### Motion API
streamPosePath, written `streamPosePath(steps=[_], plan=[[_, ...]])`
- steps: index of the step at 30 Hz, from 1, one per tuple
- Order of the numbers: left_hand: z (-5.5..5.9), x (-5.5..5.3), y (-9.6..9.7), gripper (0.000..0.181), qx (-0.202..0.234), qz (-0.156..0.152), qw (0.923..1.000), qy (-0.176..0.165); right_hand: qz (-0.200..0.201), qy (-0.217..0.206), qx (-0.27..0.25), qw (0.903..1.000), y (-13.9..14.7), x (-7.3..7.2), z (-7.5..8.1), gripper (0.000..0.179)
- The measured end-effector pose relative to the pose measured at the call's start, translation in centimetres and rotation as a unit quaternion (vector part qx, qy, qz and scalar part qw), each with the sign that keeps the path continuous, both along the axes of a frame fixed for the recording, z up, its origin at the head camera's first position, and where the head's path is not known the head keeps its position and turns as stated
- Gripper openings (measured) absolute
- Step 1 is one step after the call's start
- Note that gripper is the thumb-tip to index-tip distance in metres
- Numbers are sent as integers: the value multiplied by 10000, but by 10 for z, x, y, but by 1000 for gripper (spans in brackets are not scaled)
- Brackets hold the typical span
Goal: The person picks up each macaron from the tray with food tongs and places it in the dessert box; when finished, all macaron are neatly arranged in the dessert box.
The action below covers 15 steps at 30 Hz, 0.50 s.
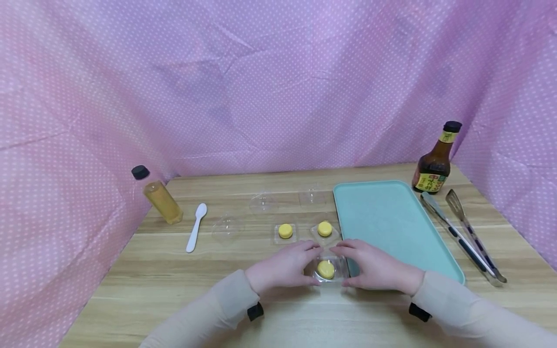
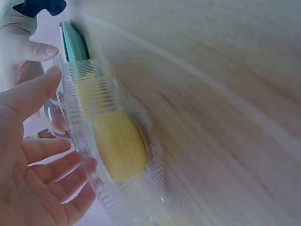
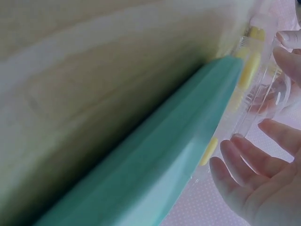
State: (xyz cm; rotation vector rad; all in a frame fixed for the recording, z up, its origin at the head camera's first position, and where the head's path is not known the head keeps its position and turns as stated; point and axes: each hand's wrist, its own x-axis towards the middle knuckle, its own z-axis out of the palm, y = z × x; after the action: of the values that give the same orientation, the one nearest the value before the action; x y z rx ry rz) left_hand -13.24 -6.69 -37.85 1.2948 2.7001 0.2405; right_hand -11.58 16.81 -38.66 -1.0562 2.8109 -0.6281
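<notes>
In the head view a yellow macaron (image 1: pixel 326 269) sits in a small clear plastic box near the table's front, under a clear domed lid (image 1: pixel 339 267). My left hand (image 1: pixel 287 265) holds the lid's left side, thumb at the near edge and fingers at the far edge. From the right, my right hand (image 1: pixel 377 267) holds the same lid with thumb and fingertips spread along its edges. Close up in the left wrist view, the macaron (image 2: pixel 121 146) rests in a ribbed base. Behind it, two more yellow macarons (image 1: pixel 285 231) (image 1: pixel 324 228) stand on uncovered clear bases.
Three clear domed lids (image 1: pixel 228 227) (image 1: pixel 263 202) (image 1: pixel 312 194) lie further back. A teal tray (image 1: pixel 383 217) reaches under my right hand. Tongs (image 1: pixel 461 239), a slotted spatula (image 1: pixel 472 232) and a sauce bottle (image 1: pixel 432 169) are right; a white spoon (image 1: pixel 197 227) and oil bottle (image 1: pixel 163 200) are left.
</notes>
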Motion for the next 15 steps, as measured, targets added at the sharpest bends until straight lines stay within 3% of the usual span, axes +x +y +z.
streamPosePath(steps=[6, 15], plan=[[-2, -1, 1, 69, 12, 64, 10000, -72, 33, -219, 13, 9998, 0, -5, 1, 65], [-3, -3, 4, 69, -34, 176, 9997, -155, 77, -41, 102, 9999, -1, -10, -3, 68]])
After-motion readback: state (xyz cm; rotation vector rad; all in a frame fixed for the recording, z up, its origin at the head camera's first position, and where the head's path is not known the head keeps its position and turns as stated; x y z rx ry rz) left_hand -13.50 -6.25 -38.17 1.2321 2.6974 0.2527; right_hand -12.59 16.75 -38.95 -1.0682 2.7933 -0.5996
